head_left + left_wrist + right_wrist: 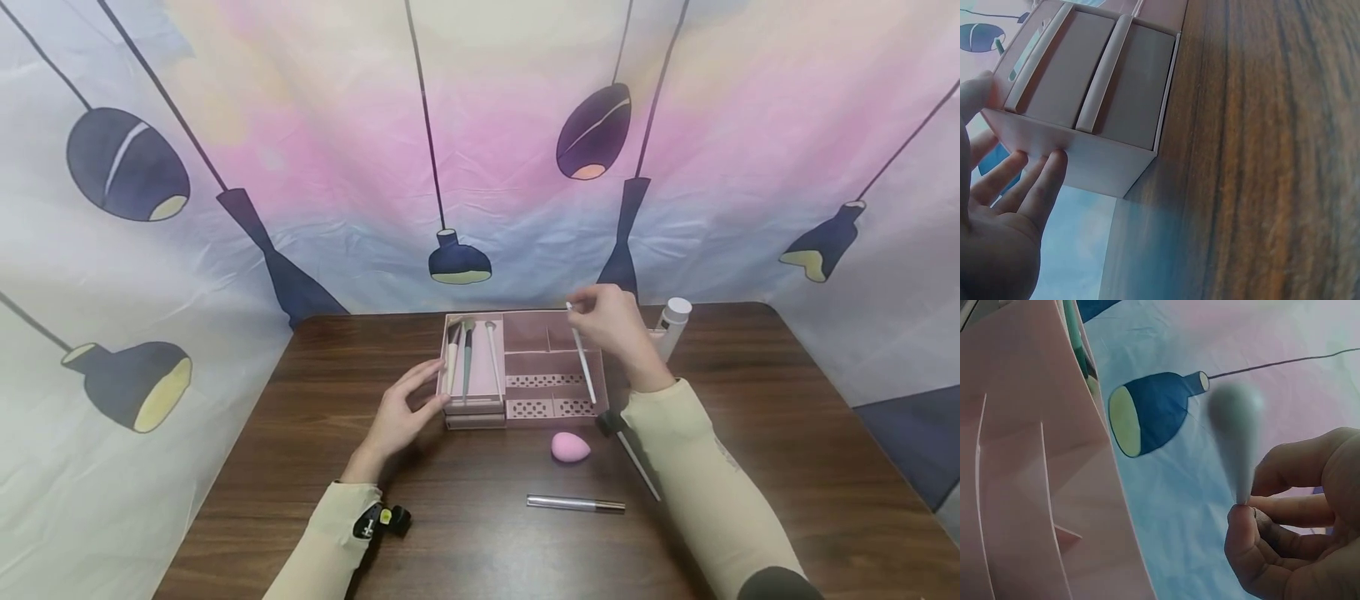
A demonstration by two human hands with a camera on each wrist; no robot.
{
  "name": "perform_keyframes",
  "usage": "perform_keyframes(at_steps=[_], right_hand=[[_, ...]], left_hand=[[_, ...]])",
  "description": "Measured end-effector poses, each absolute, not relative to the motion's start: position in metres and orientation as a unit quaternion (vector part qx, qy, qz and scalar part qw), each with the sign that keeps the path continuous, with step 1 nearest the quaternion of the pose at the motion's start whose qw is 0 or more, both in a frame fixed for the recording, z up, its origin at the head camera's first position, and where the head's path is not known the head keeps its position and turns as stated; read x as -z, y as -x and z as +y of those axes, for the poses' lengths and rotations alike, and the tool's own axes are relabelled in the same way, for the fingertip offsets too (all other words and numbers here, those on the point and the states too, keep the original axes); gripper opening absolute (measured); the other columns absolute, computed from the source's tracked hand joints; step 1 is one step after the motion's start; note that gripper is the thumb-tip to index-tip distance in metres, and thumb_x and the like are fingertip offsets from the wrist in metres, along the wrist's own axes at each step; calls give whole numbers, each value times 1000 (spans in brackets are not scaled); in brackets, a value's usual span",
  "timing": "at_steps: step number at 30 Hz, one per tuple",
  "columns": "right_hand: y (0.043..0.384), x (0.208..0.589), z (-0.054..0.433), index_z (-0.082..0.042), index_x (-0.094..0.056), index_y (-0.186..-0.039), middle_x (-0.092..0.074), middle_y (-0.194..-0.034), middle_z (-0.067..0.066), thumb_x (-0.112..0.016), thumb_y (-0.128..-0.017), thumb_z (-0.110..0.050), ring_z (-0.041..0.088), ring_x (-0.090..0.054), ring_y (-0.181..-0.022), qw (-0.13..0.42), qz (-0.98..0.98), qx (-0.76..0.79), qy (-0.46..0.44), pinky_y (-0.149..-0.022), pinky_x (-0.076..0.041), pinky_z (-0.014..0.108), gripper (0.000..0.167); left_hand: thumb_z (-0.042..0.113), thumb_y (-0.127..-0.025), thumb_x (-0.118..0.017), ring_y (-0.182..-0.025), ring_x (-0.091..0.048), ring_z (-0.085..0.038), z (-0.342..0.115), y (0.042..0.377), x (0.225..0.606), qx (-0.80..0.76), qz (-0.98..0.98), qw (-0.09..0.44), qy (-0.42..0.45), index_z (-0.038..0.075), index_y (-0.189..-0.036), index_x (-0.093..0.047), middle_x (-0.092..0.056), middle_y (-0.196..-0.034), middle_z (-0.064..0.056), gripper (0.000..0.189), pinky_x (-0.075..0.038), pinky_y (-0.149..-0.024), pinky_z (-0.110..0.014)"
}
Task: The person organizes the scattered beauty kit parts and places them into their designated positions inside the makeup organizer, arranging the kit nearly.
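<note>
My right hand (pixel 611 329) pinches a slim white makeup brush (pixel 583 367) near its upper end, above the right part of a pink makeup organizer (pixel 528 333). In the right wrist view, the blurred rounded end of the brush points toward the camera; its other end is hidden by my fingers. My left hand (pixel 397 421) rests against the organizer's left side, fingers fairly straight, thumb near the front corner. Several makeup brushes (pixel 468 367) lie in the left tray. Two drawer fronts (pixel 1132 81) show below that tray in the left wrist view.
In front of the organizer lie a pink makeup sponge (pixel 570 447) and a silver tube (pixel 576 503). A black-headed brush (pixel 637 464) lies beside my right sleeve. Behind my right wrist stands a white-capped bottle (pixel 677 313). A lamp-patterned cloth (pixel 337 167) hangs behind the wooden table (pixel 450 550).
</note>
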State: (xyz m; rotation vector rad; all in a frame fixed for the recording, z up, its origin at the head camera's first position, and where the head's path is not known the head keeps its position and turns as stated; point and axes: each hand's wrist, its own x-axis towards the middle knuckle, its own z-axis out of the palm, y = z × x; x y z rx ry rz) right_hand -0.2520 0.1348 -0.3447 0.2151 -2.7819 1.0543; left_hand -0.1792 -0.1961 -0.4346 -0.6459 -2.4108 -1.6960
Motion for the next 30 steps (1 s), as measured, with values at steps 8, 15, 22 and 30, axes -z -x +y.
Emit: perform_keyframes(at_steps=[8, 15, 22, 30], right_hand=[[261, 345, 116, -12, -73, -110, -74, -92, 5, -61, -83, -19, 24, -67, -83, 63, -926, -366, -71, -76, -56, 38, 31], [267, 347, 99, -12, -72, -114, -73, -95, 5, -61, -84, -16, 21, -67, -77, 48, -918, -384, -82, -68, -55, 33, 32], [272, 349, 80, -10, -72, -112, -73, -93, 7, -61, -83, -13, 20, -67, -75, 39, -907, -409, -89, -68, -56, 33, 31], [281, 347, 56, -12, -71, -114, -73, -99, 3, -63, -83, -15, 20, -67, -87, 2, -912, -405, -73, -78, -57, 33, 32]], left_hand=[[3, -88, -70, -130, -48, -37, -196, 180, 433, 553, -804, 61, 208, -7, -135, -52, -47, -143, -24, 51, -51, -99, -45], [3, -88, -71, -130, -48, -37, -196, 180, 435, 553, -803, 69, 212, -7, -134, -53, -48, -142, -24, 51, -50, -100, -51], [1, -88, -70, -130, -47, -40, -195, 179, 435, 563, -796, 64, 211, -9, -134, -52, -47, -142, -26, 51, -48, -100, -56], [1, -88, -70, -130, -46, -41, -195, 179, 435, 569, -793, 61, 208, -9, -134, -52, -46, -143, -27, 51, -47, -99, -59]])
